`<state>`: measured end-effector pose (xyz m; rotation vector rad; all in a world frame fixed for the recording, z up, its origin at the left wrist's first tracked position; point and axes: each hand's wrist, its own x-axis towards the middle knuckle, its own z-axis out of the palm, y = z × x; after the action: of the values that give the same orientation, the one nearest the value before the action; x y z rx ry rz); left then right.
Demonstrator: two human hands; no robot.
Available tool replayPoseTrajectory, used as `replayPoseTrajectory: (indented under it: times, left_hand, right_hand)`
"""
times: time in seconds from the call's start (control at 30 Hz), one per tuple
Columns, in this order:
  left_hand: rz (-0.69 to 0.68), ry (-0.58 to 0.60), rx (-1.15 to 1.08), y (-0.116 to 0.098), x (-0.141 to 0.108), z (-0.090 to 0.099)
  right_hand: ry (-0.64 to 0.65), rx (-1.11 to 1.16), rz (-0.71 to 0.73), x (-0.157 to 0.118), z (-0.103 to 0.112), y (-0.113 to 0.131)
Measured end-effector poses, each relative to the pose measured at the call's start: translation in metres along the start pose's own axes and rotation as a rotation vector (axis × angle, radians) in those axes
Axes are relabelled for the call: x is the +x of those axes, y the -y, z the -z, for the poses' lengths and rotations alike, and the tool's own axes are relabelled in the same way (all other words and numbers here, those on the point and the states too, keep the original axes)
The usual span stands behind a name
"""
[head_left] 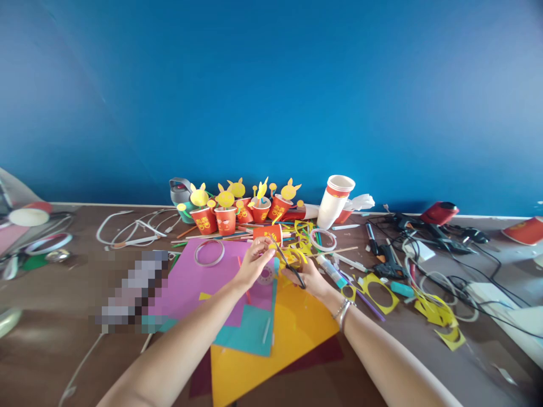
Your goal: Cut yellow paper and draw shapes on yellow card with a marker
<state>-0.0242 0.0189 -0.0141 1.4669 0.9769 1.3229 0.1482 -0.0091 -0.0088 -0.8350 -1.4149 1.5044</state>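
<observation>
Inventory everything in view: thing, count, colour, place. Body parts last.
Wall: one, blue, behind
Table: one, brown, below
Cups with cutout figures: five, red with yellow, back centre
Lying cup: one, red, before them
Cup stack: one, white, right of figures
Bottle: one, grey-green, back left
Large sheets: four, purple, teal, orange-yellow, dark red, front centre
Scraps: several, yellow, mostly right
Glue gun: one, black, right
Cables: several, white and black, both sides
Pixelated patch: one, greyish, left; contents unreadable
Other small clutter: uncountable, mixed, across table
Scissors: one, dark, right hand
Bangle: one, silver, right wrist
Left hand, right hand: one each, bare, centre
</observation>
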Motion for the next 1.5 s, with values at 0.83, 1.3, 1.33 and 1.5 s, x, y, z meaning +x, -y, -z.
replayPoseTrajectory:
  times: [0.83, 1.3, 1.33, 1.5]
  left_hand:
    - [-0.055, 0.094, 0.100, -0.006, 0.000, 0.001]
    - [-0.061, 0.067, 0.122, -0.005, 0.001, 0.003]
    - [-0.062, 0.066, 0.124, -0.004, 0.001, 0.003]
    - [-0.065, 0.066, 0.132, -0.002, 0.001, 0.004]
  right_hand:
    - [0.012, 0.072, -0.011, 0.001, 0.000, -0.006]
    - [0.007, -0.019, 0.001, 0.000, 0.002, 0.002]
    - [0.008, -0.022, -0.002, -0.001, 0.002, 0.002]
    - [0.028, -0.004, -0.007, 0.000, 0.005, -0.001]
